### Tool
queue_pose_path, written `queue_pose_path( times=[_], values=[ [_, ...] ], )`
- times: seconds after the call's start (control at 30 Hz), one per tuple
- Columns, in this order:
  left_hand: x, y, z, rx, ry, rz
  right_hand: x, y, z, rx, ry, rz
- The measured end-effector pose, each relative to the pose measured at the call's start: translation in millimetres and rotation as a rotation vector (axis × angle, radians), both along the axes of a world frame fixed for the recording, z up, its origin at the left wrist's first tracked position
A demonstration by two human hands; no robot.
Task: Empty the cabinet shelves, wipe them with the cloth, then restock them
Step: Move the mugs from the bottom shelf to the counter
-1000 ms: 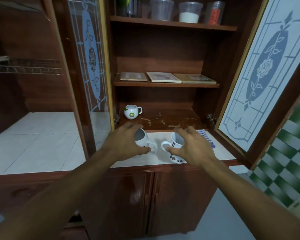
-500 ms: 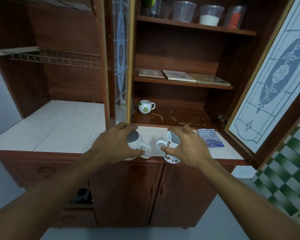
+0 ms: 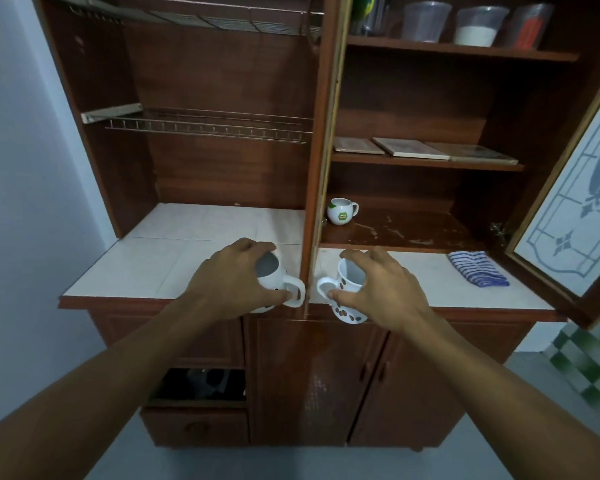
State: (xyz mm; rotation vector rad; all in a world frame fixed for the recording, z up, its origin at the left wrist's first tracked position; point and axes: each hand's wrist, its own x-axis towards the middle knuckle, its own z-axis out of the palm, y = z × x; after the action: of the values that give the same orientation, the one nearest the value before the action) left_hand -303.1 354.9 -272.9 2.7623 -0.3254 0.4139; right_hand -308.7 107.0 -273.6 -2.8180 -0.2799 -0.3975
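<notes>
gripping a mug apiece, the left hand [image 3: 229, 282] curls round a round mug [image 3: 274, 282] and the right hand [image 3: 385, 292] round a spotted mug [image 3: 343, 306], handles facing each other over the front edge of the tiled tabletop [image 3: 136, 268]. a small mug [image 3: 340, 213] stands on the bottom shelf [image 3: 413, 233]; the striped cloth [image 3: 478, 268] lies folded on the tabletop, right.

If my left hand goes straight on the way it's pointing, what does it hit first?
Probably the open cabinet door, seen edge-on just right of the white mug your left hand holds. The mug's handle looks closest to it, though depth is unclear.
</notes>
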Motion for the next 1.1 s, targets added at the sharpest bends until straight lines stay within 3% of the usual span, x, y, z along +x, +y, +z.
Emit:
queue_pose_path(
  times=[0.33, 0.57, 1.1],
  values=[
    [8.1, 100.2, 4.3, 0.045, 0.021, -0.005, -10.5, 106.2, 4.2, 0.000, -0.005, -0.024],
    [8.1, 127.9, 4.8, 0.044, 0.020, 0.049, -0.5, 139.9, -2.4, 0.106, 0.006, 0.057],
    [40.4, 221.0, 6.8, 0.020, 0.030, 0.141, 64.2, 225.7, -1.6, 0.071, 0.023, 0.131]
  ],
)
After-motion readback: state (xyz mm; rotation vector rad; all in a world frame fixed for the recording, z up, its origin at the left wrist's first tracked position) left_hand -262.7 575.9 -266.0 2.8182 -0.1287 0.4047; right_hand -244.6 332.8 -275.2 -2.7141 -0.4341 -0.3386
